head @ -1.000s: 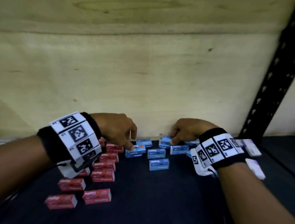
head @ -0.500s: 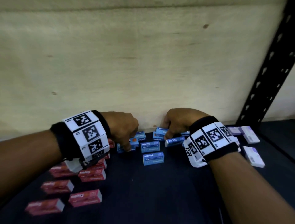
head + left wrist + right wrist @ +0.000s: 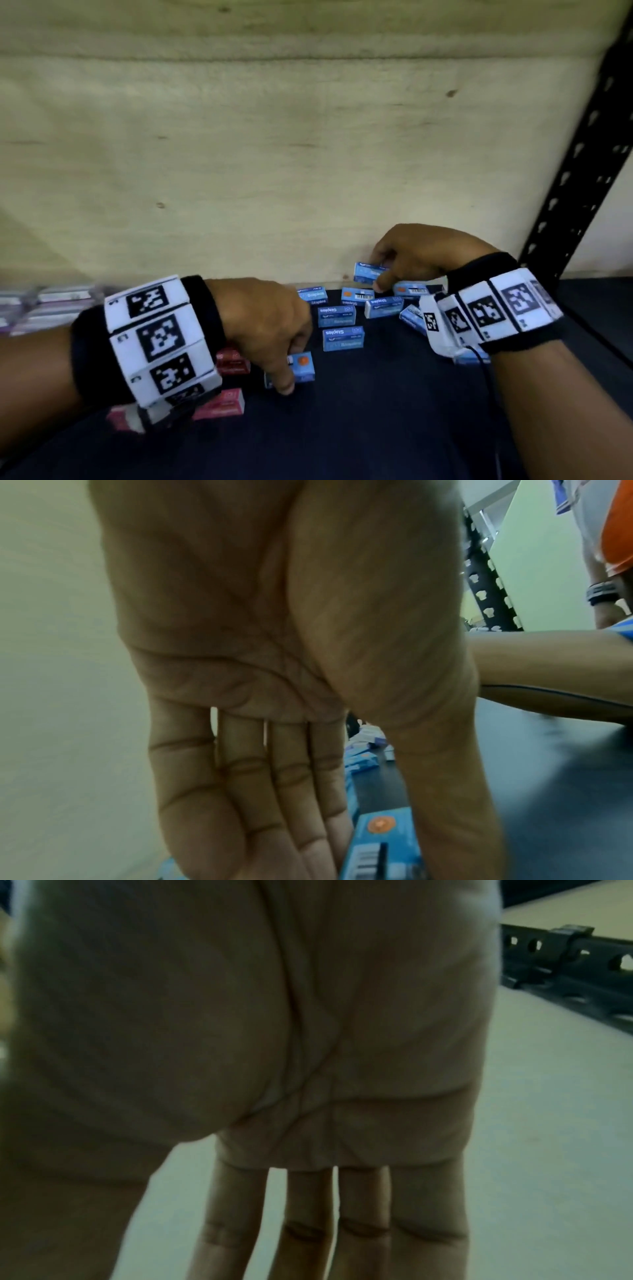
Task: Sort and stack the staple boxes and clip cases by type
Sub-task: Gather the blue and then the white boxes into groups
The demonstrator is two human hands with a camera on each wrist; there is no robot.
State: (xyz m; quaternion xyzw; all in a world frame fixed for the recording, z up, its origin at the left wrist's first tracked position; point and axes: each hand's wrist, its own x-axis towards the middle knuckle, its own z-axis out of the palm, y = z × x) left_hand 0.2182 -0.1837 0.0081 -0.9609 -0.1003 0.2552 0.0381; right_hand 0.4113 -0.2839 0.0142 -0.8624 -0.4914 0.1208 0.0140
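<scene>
On the dark shelf my left hand pinches a blue staple box between thumb and fingers, in front of the blue group. The left wrist view shows that box between my straight fingers and thumb. My right hand holds a second blue staple box raised just above the group, close to the back wall. Several loose blue boxes lie between my hands. Red staple boxes sit under and behind my left wrist. The right wrist view shows only palm and fingers, no box.
A plywood back wall closes the shelf behind the boxes. A black perforated upright stands at the right. Blurred pale purple cases lie at the far left. Bare dark shelf stretches toward the front edge.
My left hand has drawn a blue box toward me, out of the group. My right hand has lifted another blue box off the pile. The head view has tilted.
</scene>
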